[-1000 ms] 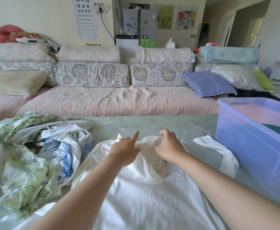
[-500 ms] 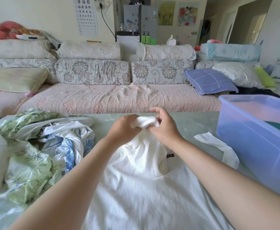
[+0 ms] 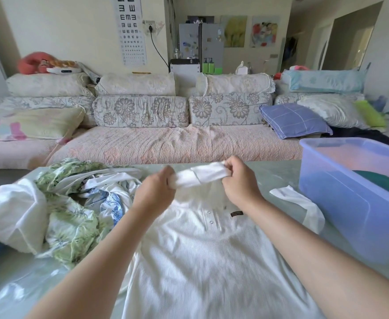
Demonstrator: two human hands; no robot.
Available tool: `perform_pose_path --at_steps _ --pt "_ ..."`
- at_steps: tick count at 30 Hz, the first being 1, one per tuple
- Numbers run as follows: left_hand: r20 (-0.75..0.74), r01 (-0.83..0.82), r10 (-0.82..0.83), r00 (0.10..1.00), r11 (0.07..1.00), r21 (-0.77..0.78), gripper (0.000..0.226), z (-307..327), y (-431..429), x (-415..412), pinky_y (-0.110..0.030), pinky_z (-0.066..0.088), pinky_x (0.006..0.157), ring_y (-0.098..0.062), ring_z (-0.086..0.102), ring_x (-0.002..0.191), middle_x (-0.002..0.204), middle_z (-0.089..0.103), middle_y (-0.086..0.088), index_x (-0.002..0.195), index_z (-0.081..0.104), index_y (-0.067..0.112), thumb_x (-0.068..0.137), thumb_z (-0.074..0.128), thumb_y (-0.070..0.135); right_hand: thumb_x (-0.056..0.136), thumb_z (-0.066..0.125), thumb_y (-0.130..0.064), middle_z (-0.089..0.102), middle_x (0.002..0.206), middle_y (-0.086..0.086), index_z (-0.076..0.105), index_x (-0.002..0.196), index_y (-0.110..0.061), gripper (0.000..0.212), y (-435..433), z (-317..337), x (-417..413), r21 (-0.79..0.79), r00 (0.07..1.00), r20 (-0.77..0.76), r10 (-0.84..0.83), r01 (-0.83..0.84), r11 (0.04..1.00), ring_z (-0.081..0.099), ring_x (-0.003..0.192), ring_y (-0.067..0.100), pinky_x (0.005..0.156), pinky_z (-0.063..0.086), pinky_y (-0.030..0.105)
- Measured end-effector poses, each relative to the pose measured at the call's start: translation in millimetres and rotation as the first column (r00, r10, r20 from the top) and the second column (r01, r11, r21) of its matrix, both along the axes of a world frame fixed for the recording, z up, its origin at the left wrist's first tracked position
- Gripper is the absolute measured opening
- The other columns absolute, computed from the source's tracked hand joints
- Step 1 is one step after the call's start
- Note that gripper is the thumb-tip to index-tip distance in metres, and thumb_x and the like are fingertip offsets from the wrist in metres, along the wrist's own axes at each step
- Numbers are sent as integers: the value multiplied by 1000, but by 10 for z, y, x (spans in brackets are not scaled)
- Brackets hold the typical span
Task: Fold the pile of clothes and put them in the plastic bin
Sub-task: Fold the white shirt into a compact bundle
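Note:
A white ribbed polo shirt [image 3: 200, 254] lies front-up on the pale green table [image 3: 278, 173], buttons and a small dark label showing. My left hand [image 3: 154, 192] and my right hand [image 3: 241, 183] each grip one end of its collar [image 3: 202, 176], stretched between them and lifted above the table. One white sleeve [image 3: 299, 203] lies flat out to the right. A pile of unfolded clothes [image 3: 57, 203], green leaf print, blue floral and white, sits at the left. The translucent blue plastic bin [image 3: 350, 203] stands at the right with a dark green garment [image 3: 382, 180] inside.
A long sofa [image 3: 165, 143] with floral cushions and a blue checked pillow [image 3: 294, 120] runs behind the table's far edge. Clear plastic sheeting [image 3: 20, 293] lies at the near left of the table.
Both hands took hold of the bunched collar, lifted it off the table and pulled it apart sideways, so the shirt's buttoned front now shows.

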State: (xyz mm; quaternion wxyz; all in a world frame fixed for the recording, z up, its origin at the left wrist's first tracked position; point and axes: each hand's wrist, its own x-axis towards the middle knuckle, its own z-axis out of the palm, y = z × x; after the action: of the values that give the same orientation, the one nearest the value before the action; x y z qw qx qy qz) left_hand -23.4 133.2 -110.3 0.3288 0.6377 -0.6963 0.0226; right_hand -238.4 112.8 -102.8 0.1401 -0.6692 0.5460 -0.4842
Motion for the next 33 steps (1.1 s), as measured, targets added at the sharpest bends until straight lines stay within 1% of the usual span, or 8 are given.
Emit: perform_pose_path --at_steps 3,6,8,10,16,22,26,33 --pt "-81 70 -85 993 982 -175 25 84 67 67 -29 40 50 -23 56 66 78 55 4 95 52 21 81 57 0 79 67 -3 54 69 -8 47 75 -21 28 89 40 -43 -91 982 -115 148 -159 983 46 61 0 54 34 18" --pt "103 236 -303 947 878 417 29 -96 132 168 -23 44 61 -15 59 77 84 59 10 98 57 29 81 70 11 77 77 -20 65 81 -12 56 83 -27 23 139 -127 -153 397 818 -426 387 -215 892 64 76 6 67 49 20" --pt "67 235 -456 888 573 786 36 -227 195 218 -10 44 62 -5 58 79 101 66 11 109 64 31 82 71 8 81 75 -16 70 97 -6 61 92 -30 22 194 -237 -264 781 628 -448 636 -72 621 71 87 20 75 57 35" --pt "6 235 -469 883 454 860 34 -299 227 256 -7 44 61 -2 59 74 107 70 6 107 71 32 86 63 6 88 64 -9 69 107 -2 65 104 -31 28 241 -253 -336 895 564 -398 723 67 441 73 79 21 69 57 35" --pt "83 109 -170 982 868 485 29 -406 84 210 -27 47 68 -14 60 77 101 60 5 96 64 40 92 50 15 82 42 -14 71 90 1 63 87 -21 23 121 -386 -325 539 764 -573 296 79 839 67 78 21 67 52 31" --pt "147 263 -444 884 732 628 50 -586 127 -27 -28 41 98 -7 46 111 123 41 17 118 61 45 71 77 46 81 61 -8 55 117 -12 68 114 -38 45 178 -503 -248 647 510 -612 604 -116 754 56 105 13 82 50 26" --pt "204 267 -405 891 833 485 23 -631 119 -75 -16 38 74 -6 53 97 113 51 17 97 74 36 75 80 37 77 72 -15 68 104 -12 74 105 -30 32 187 -554 -198 579 458 -690 560 -115 807 62 95 11 77 49 25" --pt "-108 270 -280 954 958 -100 8 -515 35 -62 -19 49 74 3 56 71 103 64 9 88 80 21 86 73 18 81 61 -16 62 83 -13 57 81 -30 14 117 -521 -194 338 695 -623 358 -174 925 57 82 12 70 48 28"
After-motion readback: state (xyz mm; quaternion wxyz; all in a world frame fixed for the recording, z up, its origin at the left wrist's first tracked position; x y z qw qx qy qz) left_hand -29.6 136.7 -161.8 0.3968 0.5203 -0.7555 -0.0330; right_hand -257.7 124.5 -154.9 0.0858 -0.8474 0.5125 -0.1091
